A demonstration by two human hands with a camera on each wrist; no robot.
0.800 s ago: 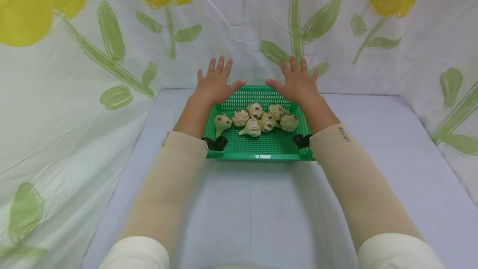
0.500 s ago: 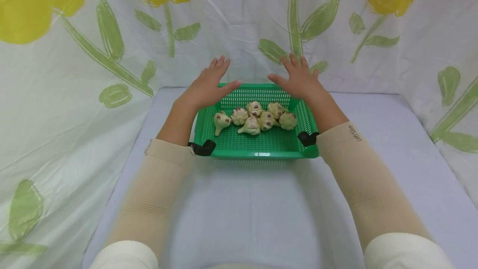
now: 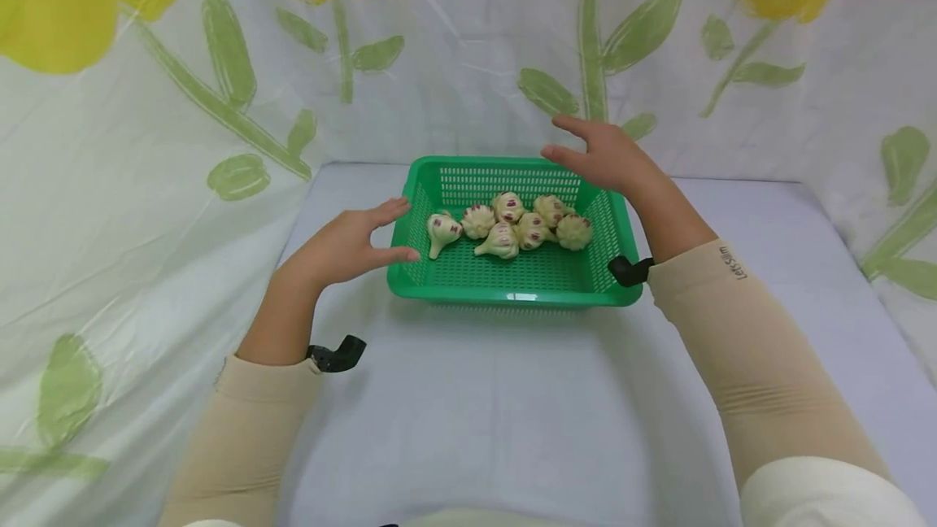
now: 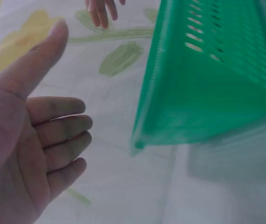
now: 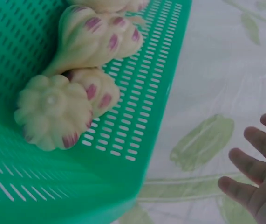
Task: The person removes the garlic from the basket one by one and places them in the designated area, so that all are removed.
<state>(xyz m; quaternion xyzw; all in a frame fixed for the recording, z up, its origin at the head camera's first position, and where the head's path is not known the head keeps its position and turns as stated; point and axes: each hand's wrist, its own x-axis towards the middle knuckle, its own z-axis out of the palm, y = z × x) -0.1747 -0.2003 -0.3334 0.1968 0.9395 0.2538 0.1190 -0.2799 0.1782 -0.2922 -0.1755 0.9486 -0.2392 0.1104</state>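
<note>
A green plastic basket (image 3: pixel 512 297) with slotted walls stands toward the back of the table. Several garlic bulbs (image 3: pixel 500 241), cream with purple streaks, lie grouped inside it; some show large in the right wrist view, one of them a round garlic bulb (image 5: pixel 53 112). My left hand (image 3: pixel 344 246) is at the basket's left side, fingers extended and thumb apart, holding nothing. In the left wrist view a gap separates the left hand (image 4: pixel 25 126) from the basket wall (image 4: pixel 193 107). Above the back right corner is my right hand (image 3: pixel 603 154), its fingers loosely extended and nothing in it.
A white sheet (image 3: pixel 454 63) painted with yellow flowers and green leaves hangs behind and at the sides. The pale table (image 3: pixel 483 413) extends in front of the basket and to both sides. Black wrist cameras sit at both wrists, the left camera (image 3: pixel 340 354) near the table surface.
My left hand has come back from the basket's far left corner, toward me and to the left. The right hand has shifted slightly right and turned. The garlic stays in the basket.
</note>
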